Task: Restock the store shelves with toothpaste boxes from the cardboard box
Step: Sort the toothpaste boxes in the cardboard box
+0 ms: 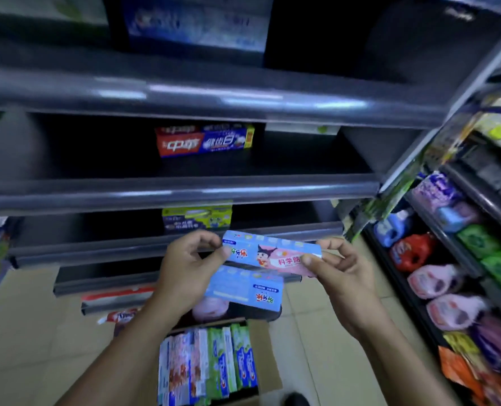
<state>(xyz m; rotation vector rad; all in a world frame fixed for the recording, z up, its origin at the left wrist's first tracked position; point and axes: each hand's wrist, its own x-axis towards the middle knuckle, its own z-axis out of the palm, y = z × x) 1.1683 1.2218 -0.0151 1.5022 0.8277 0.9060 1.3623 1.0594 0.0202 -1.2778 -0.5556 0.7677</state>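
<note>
Holding two toothpaste boxes in front of the shelves (184,191)
Pinching the pink-and-blue box (272,253) at its left end with the left hand (190,268) and at its right end with the right hand (343,276); gripping a second blue box (243,291) just beneath, also in the left. Down on the floor (23,332), the cardboard box (261,347), packed with upright boxes; up on the middle shelf, a red-and-blue box (205,140)
</note>
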